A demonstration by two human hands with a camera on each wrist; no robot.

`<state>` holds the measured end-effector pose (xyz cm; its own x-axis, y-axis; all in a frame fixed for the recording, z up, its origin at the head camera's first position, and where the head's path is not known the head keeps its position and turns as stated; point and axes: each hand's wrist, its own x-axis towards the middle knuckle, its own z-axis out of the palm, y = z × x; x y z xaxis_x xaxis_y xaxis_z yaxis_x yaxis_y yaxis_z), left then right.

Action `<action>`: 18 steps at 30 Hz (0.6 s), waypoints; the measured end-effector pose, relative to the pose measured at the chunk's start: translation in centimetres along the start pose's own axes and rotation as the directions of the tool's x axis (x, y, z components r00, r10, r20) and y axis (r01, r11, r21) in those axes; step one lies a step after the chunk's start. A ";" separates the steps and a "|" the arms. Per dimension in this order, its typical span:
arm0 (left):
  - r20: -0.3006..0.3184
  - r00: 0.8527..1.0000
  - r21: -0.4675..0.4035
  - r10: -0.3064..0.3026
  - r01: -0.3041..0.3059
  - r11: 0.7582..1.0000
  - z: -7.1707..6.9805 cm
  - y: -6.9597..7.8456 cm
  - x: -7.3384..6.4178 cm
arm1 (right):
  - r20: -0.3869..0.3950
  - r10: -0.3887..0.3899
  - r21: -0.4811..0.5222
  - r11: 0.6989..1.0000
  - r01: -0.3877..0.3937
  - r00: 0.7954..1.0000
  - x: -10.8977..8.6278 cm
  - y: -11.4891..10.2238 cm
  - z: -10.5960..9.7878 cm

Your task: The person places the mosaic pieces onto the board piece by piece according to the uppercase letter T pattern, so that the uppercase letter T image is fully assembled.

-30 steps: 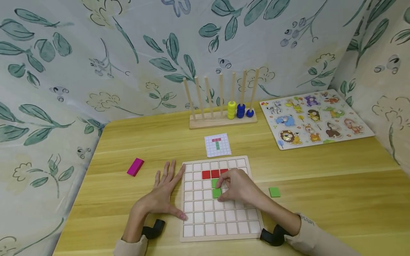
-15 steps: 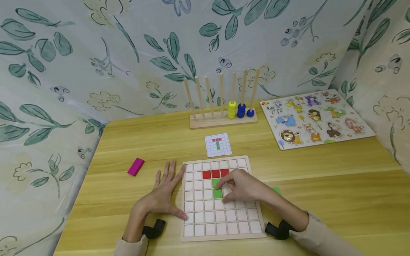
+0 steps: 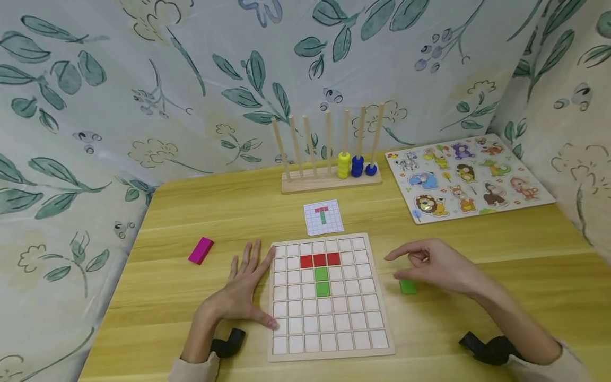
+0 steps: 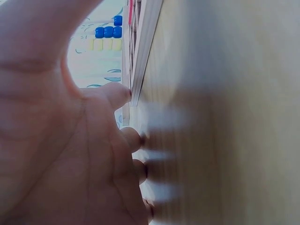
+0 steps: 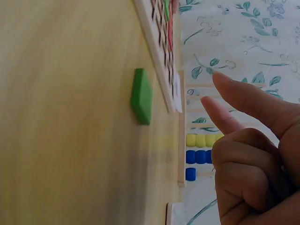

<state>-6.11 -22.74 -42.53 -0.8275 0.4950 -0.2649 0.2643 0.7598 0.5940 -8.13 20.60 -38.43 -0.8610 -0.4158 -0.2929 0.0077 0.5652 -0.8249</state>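
A white grid board (image 3: 332, 353) lies on the table, with a row of three red squares (image 3: 319, 260) and two green squares (image 3: 322, 289) below the middle one. My left hand (image 3: 241, 292) is spread flat, its thumb and index finger touching the board's left edge; the left wrist view shows its palm (image 4: 61, 154) close up. To the right of the board, my right hand (image 3: 439, 268) hovers over a loose green square tile (image 3: 408, 287), partly covering it. The right wrist view shows that tile (image 5: 142, 97) apart from the hand, with thumb and index finger held apart and the other fingers curled.
A small card (image 3: 324, 217) with a red and green T pattern lies behind the board. Farther back stands a wooden peg abacus (image 3: 331, 183) with yellow and blue beads. An animal puzzle board (image 3: 470, 180) is at the back right, a magenta block (image 3: 201, 250) at the left.
My right hand has moved right, off the board, to above the loose green tile. Both green squares on the board stay in place, and my left hand keeps its position.
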 end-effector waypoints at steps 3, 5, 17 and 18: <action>0.002 1.000 -0.003 0.000 0.000 1.000 -0.1 0.0 -0.1 | -0.013 0.015 0.016 1.000 -0.015 1.000 -1.2 1.9 -0.8; 0.001 1.000 -0.003 0.003 -0.003 1.000 -0.1 0.0 -0.1 | 0.006 0.028 0.027 0.999 -0.028 1.000 -1.7 3.0 -1.1; 0.007 1.000 -0.004 -0.007 0.007 1.000 -0.1 -0.1 0.0 | 0.121 0.034 0.147 0.988 -0.052 0.992 -2.7 5.6 -1.0; 0.007 1.000 -0.004 -0.006 0.006 1.000 -0.1 0.0 0.0 | 0.126 0.032 0.155 0.987 -0.052 0.992 -2.7 5.7 -1.0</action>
<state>-6.14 -22.82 -42.50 -0.8254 0.4937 -0.2739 0.2575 0.7609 0.5956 -6.24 25.64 -41.83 -0.7895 -0.4838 -0.3777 0.1306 0.4689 -0.8735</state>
